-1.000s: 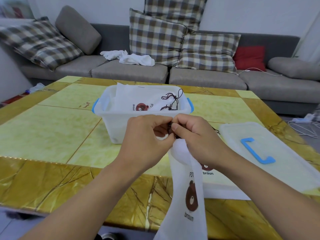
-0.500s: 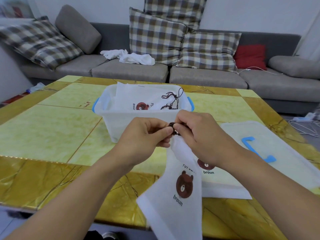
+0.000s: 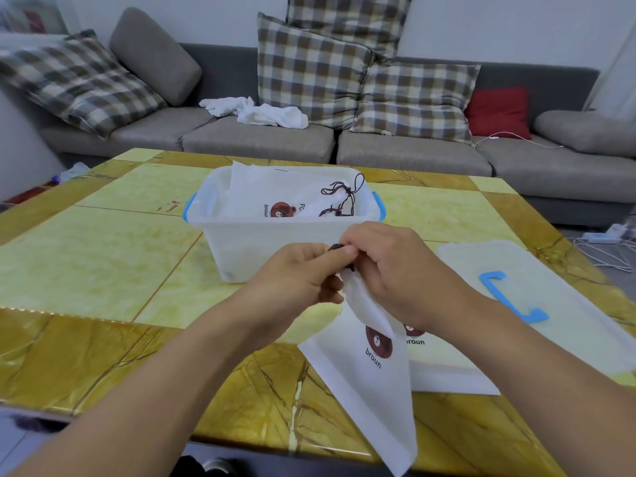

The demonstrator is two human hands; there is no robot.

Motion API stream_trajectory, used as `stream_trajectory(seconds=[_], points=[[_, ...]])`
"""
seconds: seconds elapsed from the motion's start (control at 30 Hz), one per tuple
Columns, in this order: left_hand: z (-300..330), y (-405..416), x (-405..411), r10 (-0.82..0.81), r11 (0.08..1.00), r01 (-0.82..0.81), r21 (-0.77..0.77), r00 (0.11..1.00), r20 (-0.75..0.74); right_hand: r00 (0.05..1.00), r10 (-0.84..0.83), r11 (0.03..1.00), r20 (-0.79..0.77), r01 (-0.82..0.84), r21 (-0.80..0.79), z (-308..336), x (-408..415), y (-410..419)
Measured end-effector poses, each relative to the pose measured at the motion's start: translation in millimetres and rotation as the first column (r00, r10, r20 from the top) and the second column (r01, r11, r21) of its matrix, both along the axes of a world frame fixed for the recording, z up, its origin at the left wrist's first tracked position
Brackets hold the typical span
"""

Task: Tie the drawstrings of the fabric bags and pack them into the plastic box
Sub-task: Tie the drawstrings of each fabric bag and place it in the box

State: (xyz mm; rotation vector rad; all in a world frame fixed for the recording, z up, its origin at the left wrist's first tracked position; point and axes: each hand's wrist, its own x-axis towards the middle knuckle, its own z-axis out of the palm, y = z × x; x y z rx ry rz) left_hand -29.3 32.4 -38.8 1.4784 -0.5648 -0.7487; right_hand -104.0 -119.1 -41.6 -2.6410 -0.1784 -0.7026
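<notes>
Two hands on one bag right now: my left hand (image 3: 298,270) and my right hand (image 3: 395,270) are both pinched tight on the dark drawstring (image 3: 339,248) at the gathered neck of the white fabric bag (image 3: 375,373) I'm holding up over the near side of the table (image 3: 103,256). Fingers on both hands are curled in and clamped on the cord, knuckles nearly touching each other. That bag hangs down from my grip, bear print and "broun" showing, with its lower corner dangling past the table's near edge.

One more bag (image 3: 444,370) lies flat on the table under my right wrist, only partly visible, same bear logo.

One clear plastic box (image 3: 261,246) with blue side handles sits just beyond my hands. Inside it I can count at least two tied bags (image 3: 275,194) by their two knotted cord bunches, though the white fabric blends together, so I can't give an exact number.

One lid (image 3: 537,270) with a blue handle lies flat to the right of the box, off it.

Behind the table, one grey sofa (image 3: 413,156) with four plaid cushions (image 3: 309,70), one red cushion (image 3: 499,111) and one crumpled white cloth (image 3: 261,111).
</notes>
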Motion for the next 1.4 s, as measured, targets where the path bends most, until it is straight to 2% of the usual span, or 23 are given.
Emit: stream_trajectory(seconds=[0.07,0.23,0.47,0.53,0.63,0.77,0.9,0.97,1.03,1.1,1.17,1.23,1.3,1.33,1.4], points=[[-3,1,2,0.009,0.999,-0.015,0.032,0.983,0.186,1.000,0.005,0.999,-0.008,-0.005,0.034,0,0,-1],[-5,3,6,0.119,0.993,-0.102,-0.067,0.929,0.350,1.000,-0.014,0.989,-0.014,0.016,0.150,5,-3,-3],[-3,8,11,0.235,0.971,-0.195,-0.137,0.886,0.400,0.998,0.010,0.943,-0.069,0.014,0.332,14,-9,-5],[0,12,15,0.228,0.973,-0.194,-0.128,0.902,0.368,0.998,0.009,0.901,-0.070,0.022,0.432,19,-10,-10],[0,20,25,0.200,0.980,-0.185,-0.076,0.895,0.399,0.997,0.002,0.835,-0.071,0.038,0.549,22,-12,-21],[-1,28,35,0.147,0.984,-0.177,0.010,0.846,0.513,0.991,0.007,0.829,-0.134,0.069,0.555,22,-17,-32],[-1,31,39,0.147,0.980,-0.194,0.031,0.830,0.539,0.984,0.016,0.772,-0.180,0.102,0.627,25,-19,-38],[-2,29,37,0.154,0.980,-0.194,0.037,0.868,0.473,0.966,0.087,0.753,-0.244,0.096,0.651,24,-20,-40],[-5,24,28,0.101,0.991,-0.121,0.050,0.951,0.291,0.943,0.102,0.813,-0.316,0.103,0.572,22,-21,-44],[-6,16,17,0.012,1.000,-0.014,0.023,0.995,0.100,0.940,0.022,0.893,-0.341,0.135,0.429,17,-19,-43],[-3,8,10,-0.029,0.995,0.024,-0.098,0.998,-0.049,0.947,-0.080,0.950,-0.311,0.167,0.262,13,-15,-35],[3,4,9,-0.033,0.986,0.023,-0.166,0.998,-0.059,0.953,-0.112,0.952,-0.283,0.184,0.245,9,-7,-28],[7,4,14,0.056,0.983,-0.051,-0.175,0.998,0.022,0.967,-0.043,0.906,-0.252,0.145,0.398,6,-1,-24],[10,5,18,0.166,0.970,-0.149,-0.193,0.984,0.071,0.982,-0.019,0.837,-0.189,0.118,0.534,7,2,-23],[14,12,32,0.465,0.863,-0.400,-0.309,0.867,0.177,0.998,-0.062,0.609,0.004,0.034,0.792,20,9,-20]])
